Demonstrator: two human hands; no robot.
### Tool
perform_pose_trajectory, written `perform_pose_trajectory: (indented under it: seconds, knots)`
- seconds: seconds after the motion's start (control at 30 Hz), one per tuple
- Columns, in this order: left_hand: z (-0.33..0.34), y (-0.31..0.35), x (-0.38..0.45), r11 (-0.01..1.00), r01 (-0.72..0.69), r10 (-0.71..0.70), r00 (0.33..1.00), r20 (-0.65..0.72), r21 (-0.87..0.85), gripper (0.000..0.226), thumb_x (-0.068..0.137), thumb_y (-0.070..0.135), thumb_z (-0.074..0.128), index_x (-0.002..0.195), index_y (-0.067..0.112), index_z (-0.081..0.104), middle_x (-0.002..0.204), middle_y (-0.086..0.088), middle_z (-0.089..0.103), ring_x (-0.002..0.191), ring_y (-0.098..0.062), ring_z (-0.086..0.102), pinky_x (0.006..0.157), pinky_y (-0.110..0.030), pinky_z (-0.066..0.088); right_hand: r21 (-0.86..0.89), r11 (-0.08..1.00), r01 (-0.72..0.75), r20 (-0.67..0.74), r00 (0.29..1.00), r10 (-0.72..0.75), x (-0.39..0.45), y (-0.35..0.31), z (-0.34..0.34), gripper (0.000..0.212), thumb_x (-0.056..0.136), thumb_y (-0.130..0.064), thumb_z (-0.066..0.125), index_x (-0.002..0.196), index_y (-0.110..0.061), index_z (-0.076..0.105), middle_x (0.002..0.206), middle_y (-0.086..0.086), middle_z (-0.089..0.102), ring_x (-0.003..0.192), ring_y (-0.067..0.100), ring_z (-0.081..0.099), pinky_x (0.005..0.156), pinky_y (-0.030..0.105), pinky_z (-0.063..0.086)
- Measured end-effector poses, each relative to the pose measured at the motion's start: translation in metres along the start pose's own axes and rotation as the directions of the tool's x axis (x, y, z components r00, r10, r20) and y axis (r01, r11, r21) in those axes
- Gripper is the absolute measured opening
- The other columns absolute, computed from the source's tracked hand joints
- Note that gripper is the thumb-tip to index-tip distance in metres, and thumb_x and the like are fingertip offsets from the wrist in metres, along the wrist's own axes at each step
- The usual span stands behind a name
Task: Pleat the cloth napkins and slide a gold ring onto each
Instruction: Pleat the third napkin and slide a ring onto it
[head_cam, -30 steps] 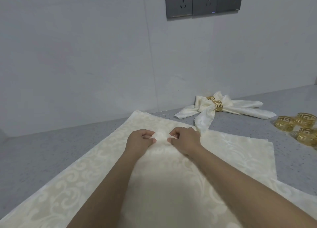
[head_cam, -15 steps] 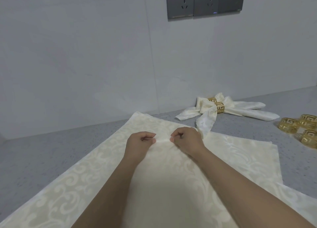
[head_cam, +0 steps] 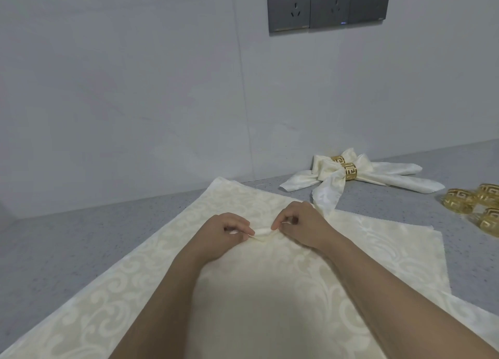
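Note:
A cream damask napkin [head_cam: 116, 285] lies spread flat on the grey counter, on top of other flat napkins. My left hand [head_cam: 221, 230] and my right hand [head_cam: 302, 223] both pinch a small raised fold of its cloth [head_cam: 263, 234] between them, near the middle of the napkin. Two pleated napkins, each in a gold ring [head_cam: 351, 171], lie at the back right by the wall. Loose gold rings [head_cam: 459, 203] sit at the right edge.
The grey speckled counter [head_cam: 67, 239] meets a white wall close behind. A dark panel of power sockets [head_cam: 328, 4] is mounted on the wall above. Another flat napkin's corner [head_cam: 405, 248] sticks out at the right under the top one.
The pinched fold has flattened and been drawn a little toward me; both hands stay close together on it. The view has shifted slightly.

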State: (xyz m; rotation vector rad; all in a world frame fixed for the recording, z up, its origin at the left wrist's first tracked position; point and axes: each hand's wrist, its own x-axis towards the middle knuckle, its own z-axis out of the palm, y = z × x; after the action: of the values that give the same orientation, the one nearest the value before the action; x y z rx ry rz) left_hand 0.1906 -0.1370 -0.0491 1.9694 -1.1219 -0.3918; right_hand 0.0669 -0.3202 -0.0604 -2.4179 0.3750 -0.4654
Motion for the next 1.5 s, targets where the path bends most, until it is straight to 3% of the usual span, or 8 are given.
perform_pose_trajectory:
  seconds: [0.13, 0.27, 0.47, 0.67, 0.83, 1.0, 1.37, 1.5]
  knots:
    - [-0.002, 0.003, -0.001, 0.999, -0.018, 0.017, 1.000, 0.027, 0.031, 0.018, 0.083, 0.008, 0.069, 0.083, 0.025, 0.076, 0.110, 0.009, 0.063, 0.064, 0.015, 0.049, 0.064, -0.005, 0.036, 0.003, 1.000, -0.006, -0.014, 1.000, 0.006, -0.001, -0.003, 0.001, 0.033, 0.082, -0.008, 0.061, 0.067, -0.038, 0.067, 0.074, -0.011, 0.051, 0.070, 0.004, 0.046, 0.069, 0.019, 0.034]
    - [0.002, 0.002, 0.000, 0.999, 0.032, -0.032, 0.999, 0.008, 0.032, 0.022, 0.085, 0.009, 0.062, 0.078, 0.024, 0.077, 0.108, 0.011, 0.061, 0.071, 0.013, 0.053, 0.061, -0.004, 0.036, -0.016, 0.998, -0.066, 0.015, 0.998, 0.066, -0.004, -0.007, 0.000, 0.030, 0.084, -0.020, 0.057, 0.063, -0.040, 0.064, 0.080, -0.010, 0.052, 0.090, 0.016, 0.045, 0.084, 0.027, 0.037]
    - [0.011, 0.004, 0.005, 0.999, 0.017, -0.015, 0.999, -0.041, 0.040, 0.013, 0.068, 0.025, 0.084, 0.070, 0.021, 0.072, 0.097, 0.004, 0.061, 0.086, 0.006, 0.055, 0.071, -0.003, 0.038, -0.126, 0.990, -0.067, 0.042, 0.996, 0.073, -0.006, -0.014, 0.000, 0.022, 0.072, -0.050, 0.073, 0.064, -0.040, 0.056, 0.085, -0.014, 0.050, 0.093, 0.012, 0.040, 0.092, 0.030, 0.034]
    - [0.014, 0.011, 0.007, 0.991, 0.114, -0.111, 0.993, -0.042, 0.071, 0.034, 0.068, 0.018, 0.082, 0.092, 0.025, 0.059, 0.076, 0.010, 0.050, 0.066, -0.003, 0.045, 0.060, -0.017, 0.034, -0.177, 0.980, -0.090, 0.128, 0.985, 0.113, 0.000, -0.019, 0.003, 0.032, 0.080, -0.043, 0.069, 0.108, -0.033, 0.057, 0.088, -0.013, 0.051, 0.097, 0.011, 0.037, 0.084, 0.027, 0.025]
    - [0.016, 0.027, 0.003, 0.960, 0.056, -0.042, 0.998, -0.057, 0.274, 0.020, 0.069, 0.022, 0.080, 0.066, 0.031, 0.062, 0.067, 0.010, 0.050, 0.065, -0.005, 0.045, 0.060, -0.020, 0.032, -0.262, 0.965, 0.010, 0.064, 0.998, 0.007, -0.004, -0.032, 0.000, 0.007, 0.080, -0.033, 0.069, 0.082, -0.027, 0.066, 0.083, -0.008, 0.053, 0.090, 0.014, 0.042, 0.077, 0.027, 0.026]
    - [0.021, 0.032, -0.014, 0.910, -0.054, 0.095, 0.992, -0.081, 0.411, 0.008, 0.076, 0.014, 0.072, 0.076, 0.020, 0.068, 0.079, 0.004, 0.060, 0.082, -0.011, 0.050, 0.076, -0.025, 0.036, -0.326, 0.935, 0.138, 0.024, 0.990, -0.137, -0.023, -0.037, -0.002, 0.005, 0.082, -0.027, 0.065, 0.083, -0.022, 0.066, 0.078, -0.008, 0.058, 0.082, 0.013, 0.043, 0.071, 0.026, 0.025]
    - [0.020, 0.034, -0.045, 0.946, -0.036, 0.048, 0.998, -0.030, 0.323, 0.023, 0.082, 0.005, 0.059, 0.084, 0.022, 0.074, 0.083, 0.010, 0.062, 0.084, -0.006, 0.055, 0.077, -0.029, 0.047, -0.313, 0.937, 0.154, 0.077, 0.988, -0.137, -0.052, -0.039, -0.006, 0.013, 0.086, -0.029, 0.062, 0.095, -0.026, 0.071, 0.095, -0.006, 0.067, 0.091, 0.014, 0.053, 0.076, 0.025, 0.034]
    - [0.022, 0.032, -0.056, 0.964, -0.041, 0.060, 0.996, -0.067, 0.263, 0.024, 0.081, 0.009, 0.060, 0.084, 0.027, 0.075, 0.077, 0.017, 0.060, 0.080, 0.002, 0.054, 0.068, -0.018, 0.045, -0.182, 0.978, 0.105, 0.017, 0.994, -0.104, -0.064, -0.033, -0.002, 0.009, 0.084, -0.026, 0.067, 0.090, -0.028, 0.073, 0.090, -0.010, 0.067, 0.084, 0.008, 0.049, 0.076, 0.020, 0.039]
